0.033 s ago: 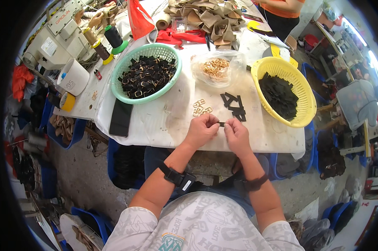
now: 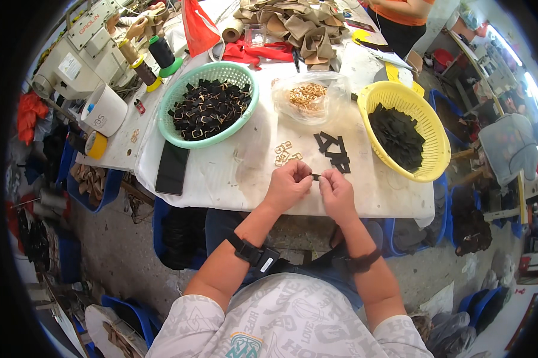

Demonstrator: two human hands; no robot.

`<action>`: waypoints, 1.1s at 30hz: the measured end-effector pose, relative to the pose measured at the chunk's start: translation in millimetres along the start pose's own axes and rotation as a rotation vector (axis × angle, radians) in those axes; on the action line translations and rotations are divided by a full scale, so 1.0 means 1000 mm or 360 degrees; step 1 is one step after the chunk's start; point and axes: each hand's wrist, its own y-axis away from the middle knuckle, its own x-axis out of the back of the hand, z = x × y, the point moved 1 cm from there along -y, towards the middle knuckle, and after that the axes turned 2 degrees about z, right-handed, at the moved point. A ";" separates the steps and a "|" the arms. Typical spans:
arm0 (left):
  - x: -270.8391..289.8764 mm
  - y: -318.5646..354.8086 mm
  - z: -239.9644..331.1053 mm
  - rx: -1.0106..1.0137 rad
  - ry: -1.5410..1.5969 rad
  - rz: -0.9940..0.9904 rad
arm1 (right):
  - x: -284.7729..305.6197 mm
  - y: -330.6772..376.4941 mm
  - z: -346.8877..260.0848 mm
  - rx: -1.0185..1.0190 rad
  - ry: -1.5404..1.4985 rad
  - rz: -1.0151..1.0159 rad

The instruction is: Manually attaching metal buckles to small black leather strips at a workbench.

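Near the table's front edge, my left hand (image 2: 288, 185) and my right hand (image 2: 338, 192) meet, each closed in a pinch. Between their fingertips is a short black strip (image 2: 316, 176), with one end in each hand. Whether a metal ring is on it is too small to tell. Just beyond my left hand lie several loose gold metal buckles (image 2: 285, 153). Past my right fingers, several flat black strips (image 2: 334, 153) lie on the white tabletop (image 2: 245, 185). A clear plastic bag (image 2: 309, 98) of gold buckles rests farther back.
A green basket (image 2: 256, 101) of black strips with buckles stands left, a yellow basket (image 2: 439, 146) of black strips right. A phone (image 2: 172, 169) lies near the left edge. Thread spools (image 2: 161, 52) and a sewing machine (image 2: 84, 51) are behind. Another person (image 2: 403, 12) stands at the far right.
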 end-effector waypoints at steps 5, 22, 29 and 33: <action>-0.004 0.000 -0.008 -0.0356 -0.0575 0.0223 | -0.007 0.005 -0.018 0.0420 0.0423 0.0219; 0.007 -0.001 0.003 0.0026 0.0019 -0.0220 | 0.015 -0.012 -0.011 -0.0240 -0.0502 -0.0177; 0.012 -0.004 0.005 0.0049 0.0026 -0.0272 | 0.020 -0.014 -0.011 -0.0261 -0.0532 -0.0266; 0.011 -0.003 0.006 0.0033 -0.0026 -0.0267 | 0.021 -0.013 -0.013 -0.0276 -0.0525 -0.0283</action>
